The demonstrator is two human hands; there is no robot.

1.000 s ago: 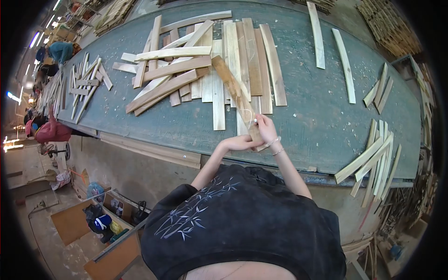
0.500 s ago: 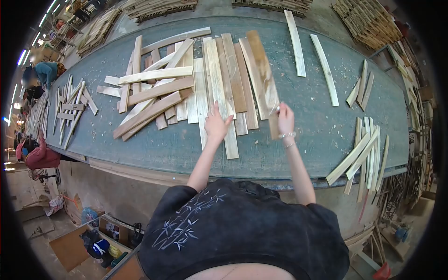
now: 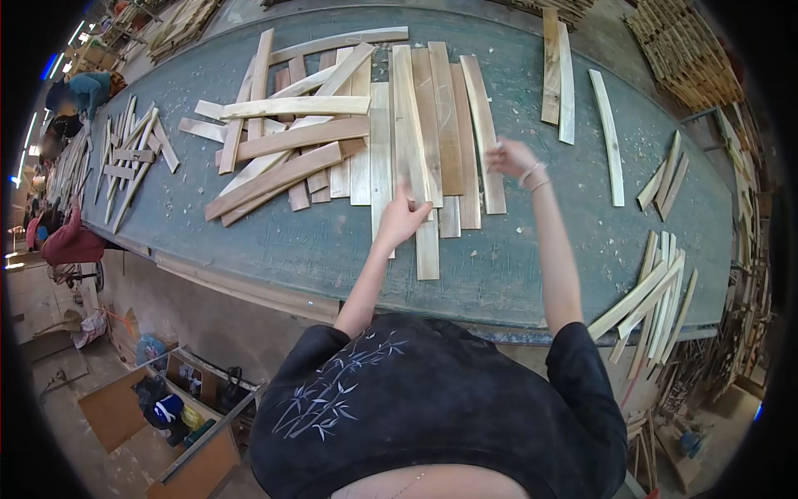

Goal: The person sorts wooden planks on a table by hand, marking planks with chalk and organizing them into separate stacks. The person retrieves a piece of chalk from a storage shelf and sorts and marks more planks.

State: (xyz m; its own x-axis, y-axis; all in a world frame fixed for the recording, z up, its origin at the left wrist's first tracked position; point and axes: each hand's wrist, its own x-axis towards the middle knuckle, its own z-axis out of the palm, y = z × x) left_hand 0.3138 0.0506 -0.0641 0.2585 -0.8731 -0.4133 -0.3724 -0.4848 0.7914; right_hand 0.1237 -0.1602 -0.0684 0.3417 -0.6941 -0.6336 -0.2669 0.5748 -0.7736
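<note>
My left hand (image 3: 405, 220) is at the near end of a pale wooden slat (image 3: 407, 108), its thumb and fingers closed on the slat's edges. Under that end, another light slat (image 3: 427, 249) sticks out toward me. My right hand (image 3: 513, 160) is above a curved pale slat (image 3: 484, 125) at the right end of the row. Its fingers are slightly blurred and look apart, with nothing visible in them. Between the hands lie several brown slats (image 3: 449, 125) side by side. Beyond to the right, a brownish slat (image 3: 550, 71) lies beside a pale one (image 3: 567, 87).
A crossed heap of slats (image 3: 291, 133) lies left of the row on the green table (image 3: 291, 258). Smaller piles lie at the far left (image 3: 133, 158) and near right (image 3: 652, 291). A co-worker in a teal top (image 3: 87, 91) stands at the table's far left end.
The brown slat from my right hand now lies at the back right beside a pale slat. My right hand has come back without it. My left hand's spread fingers have closed on the pale slat.
</note>
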